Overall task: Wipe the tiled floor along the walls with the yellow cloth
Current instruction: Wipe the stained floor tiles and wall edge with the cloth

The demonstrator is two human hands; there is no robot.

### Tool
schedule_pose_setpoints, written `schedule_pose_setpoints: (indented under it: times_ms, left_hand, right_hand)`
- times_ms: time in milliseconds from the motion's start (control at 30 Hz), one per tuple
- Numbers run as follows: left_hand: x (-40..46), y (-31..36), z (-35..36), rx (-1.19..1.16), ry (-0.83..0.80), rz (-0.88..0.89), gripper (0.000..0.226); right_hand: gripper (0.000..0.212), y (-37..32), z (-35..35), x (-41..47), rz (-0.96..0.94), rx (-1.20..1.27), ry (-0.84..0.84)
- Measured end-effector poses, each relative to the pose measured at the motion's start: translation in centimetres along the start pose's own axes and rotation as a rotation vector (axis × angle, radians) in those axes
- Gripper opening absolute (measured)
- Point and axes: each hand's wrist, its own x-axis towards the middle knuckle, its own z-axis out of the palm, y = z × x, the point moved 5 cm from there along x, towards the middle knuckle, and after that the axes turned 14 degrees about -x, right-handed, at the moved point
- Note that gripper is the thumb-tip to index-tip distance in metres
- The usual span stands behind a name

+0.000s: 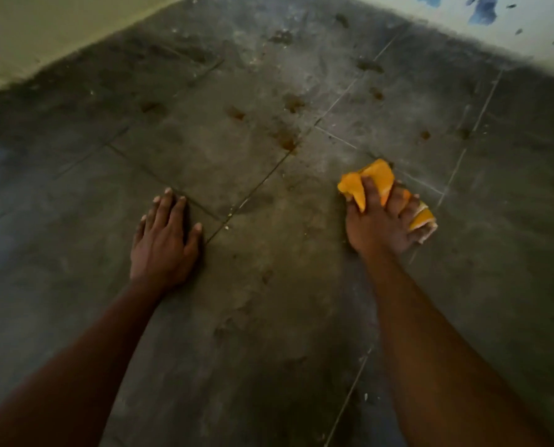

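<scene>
My right hand presses a bunched yellow cloth down on the dark tiled floor, right of centre. Folds of the cloth stick out ahead of my fingers and at the right side of the hand. Flat on the floor to the left rests my left hand, fingers spread, holding nothing. The tiles are grey and dusty, with pale grout lines and several brownish stains ahead of my hands.
A pale yellowish wall runs along the far left. At the far right stands a whitish wall with blue flecks of paint. The two walls meet in a corner at the top centre.
</scene>
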Motion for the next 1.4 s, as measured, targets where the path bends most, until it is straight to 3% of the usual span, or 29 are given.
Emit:
schedule_pose_setpoints:
  times_ms: [67, 167, 233, 300, 367, 433, 500, 567, 633, 700, 833, 967, 1067, 1133, 1267, 1333, 1400]
  left_hand:
    - [1.0, -0.9, -0.9, -0.01, -0.005, -0.024, 0.07]
    - [1.2, -0.9, -1.3, 0.007, -0.03, -0.026, 0.08]
    - [1.2, -0.7, -1.5, 0.004, -0.011, -0.032, 0.082]
    - [1.5, -0.5, -1.3, 0.011, 0.007, -0.03, 0.076]
    - [1.8, -0.7, -1.2, -0.002, 0.017, -0.041, 0.067]
    - [2.1, -0.7, -1.4, -0.009, 0.023, -0.032, 0.063]
    - [2.6, -0.9, -1.8, 0.006, 0.01, -0.021, 0.063]
    - [3.1, -1.4, -2.1, 0.013, 0.004, -0.038, 0.065]
    - [3.8, -2.2, -2.6, 0.01, 0.033, -0.086, 0.067]
    - [4.8, -3.1, -3.2, 0.007, 0.044, -0.135, 0.068]
    - [6.6, -3.9, -4.5, 0.027, 0.031, -0.158, 0.064]
    - [7.1, -4.8, -4.4, 0.033, 0.071, -0.153, 0.062]
    - [6.5, -4.8, -4.1, 0.03, 0.155, -0.138, 0.065]
    - [6.7, -4.8, -4.0, 0.017, 0.179, -0.131, 0.064]
    - [6.6, -4.9, -4.4, 0.005, 0.198, -0.157, 0.063]
    - [6.6, -4.6, -4.4, 0.008, 0.208, -0.169, 0.062]
    - [6.5, -4.4, -4.8, 0.014, 0.212, -0.174, 0.061]
  right_hand:
    - [0.067, -5.2, -0.1, 0.8, -0.028, 0.045, -0.073]
    - [0.064, -10.9, 0.5, -4.1, -0.408, -0.022, 0.091]
    - [0.062, -11.3, 1.1, -9.4, -0.626, -0.047, 0.215]
    - [0.065, -8.9, 1.7, -12.6, -0.783, -0.07, 0.222]
    - [0.067, -5.4, 2.3, -12.8, -0.76, -0.086, 0.175]
    - [0.067, -3.5, 2.2, -10.4, -0.542, -0.059, 0.13]
    - [0.064, -5.3, 1.7, -7.5, -0.311, -0.036, 0.125]
    - [0.063, -9.9, 0.7, -4.8, -0.203, -0.012, 0.122]
    - [0.063, -15.2, 0.4, -3.5, -0.249, 0.019, 0.069]
    - [0.065, -18.7, 0.4, -5.0, -0.443, 0.011, 0.108]
    - [0.068, -16.1, 1.0, -11.7, -0.784, -0.003, 0.194]
    - [0.067, -12.2, 1.5, -9.9, -0.58, -0.05, 0.138]
    - [0.067, -15.6, 0.5, -5.1, -0.359, -0.055, 0.015]
    - [0.068, -20.1, 0.2, -2.4, -0.306, -0.029, -0.071]
    - [0.067, -26.6, -0.4, -4.7, -0.556, -0.022, 0.017]
    - [0.074, -25.9, -0.3, -8.1, -0.705, -0.086, 0.052]
    - [0.075, -22.5, -0.6, -10.1, -0.74, -0.15, 0.055]
